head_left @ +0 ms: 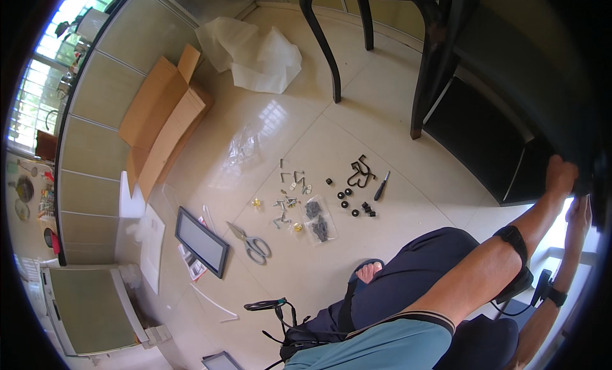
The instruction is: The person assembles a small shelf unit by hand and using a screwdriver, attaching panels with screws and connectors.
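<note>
Both my hands are at the far right edge, against a dark piece of furniture with black panels. My left hand is closed like a fist at its dark edge; what it grips is lost in shadow. Just below it, my right hand reaches up and touches the dark edge. Its fingers are partly hidden, so their grip is unclear. A black band circles my left forearm, and a dark watch is on my right wrist.
On the tiled floor lie a screwdriver, black hooks, round black caps, screws, a parts bag, scissors and a dark-framed panel. Beyond are an open carton, white wrapping and a dark chair.
</note>
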`<action>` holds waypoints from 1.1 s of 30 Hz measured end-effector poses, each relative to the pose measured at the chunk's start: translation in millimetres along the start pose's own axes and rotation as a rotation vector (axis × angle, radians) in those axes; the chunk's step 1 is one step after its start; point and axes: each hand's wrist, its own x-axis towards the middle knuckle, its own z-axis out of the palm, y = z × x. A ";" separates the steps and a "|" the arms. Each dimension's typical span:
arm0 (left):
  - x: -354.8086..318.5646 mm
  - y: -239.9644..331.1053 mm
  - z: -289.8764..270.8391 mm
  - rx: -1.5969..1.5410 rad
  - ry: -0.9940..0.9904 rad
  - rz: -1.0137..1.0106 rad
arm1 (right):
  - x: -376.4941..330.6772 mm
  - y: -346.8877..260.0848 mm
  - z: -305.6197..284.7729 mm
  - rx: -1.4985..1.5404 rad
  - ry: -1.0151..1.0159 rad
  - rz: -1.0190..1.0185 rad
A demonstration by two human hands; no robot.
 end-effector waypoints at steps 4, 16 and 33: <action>0.8 -4.0 9.4 -0.010 -0.034 -0.008 | 15.0 24.7 -22.3 0.101 -0.020 -0.041; -31.7 32.9 9.7 0.053 0.061 -0.187 | -37.1 44.4 -127.0 1.056 -0.361 0.139; -29.9 28.8 11.7 0.113 -0.027 -0.215 | -46.8 70.0 -128.3 1.394 -0.562 0.094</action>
